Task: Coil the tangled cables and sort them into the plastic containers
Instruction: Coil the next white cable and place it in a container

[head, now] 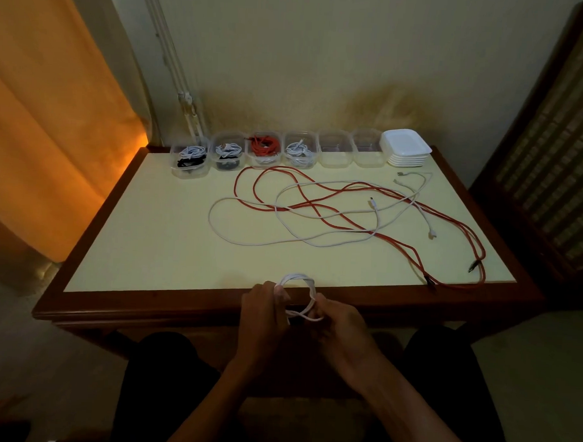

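White cord makes up the small coil [299, 295] that we hold over the near edge of the table [143, 248], at the middle. Our left hand [264, 310] pinches the coil's left side with curled fingers, and our right hand [337, 325] curls round its right side, thumb and fingers closed on the loops. We can read no brand, label or writing anywhere; the light is dim and the plugs are too small. Along the far edge stands a row of six clear tubs. From the left, the first tub [189, 161] holds a white coil above a black one, the second tub [227, 156] the same pairing, the third tub [264, 148] a red coil with something pale below it, and the fourth tub [300, 151] white cable. We cannot tell whether anything lies in the fifth tub [335, 149] and sixth tub [368, 149]. Just right of the row sits a stack of white lids [405, 150]. On the pale tabletop, from the middle to the right, loose cables lie crossed over one another: a long red cable [414, 255] with dark plugs near the right near corner, and white cables [249, 242] looping across it. An orange curtain [45, 129] hangs at the far left.
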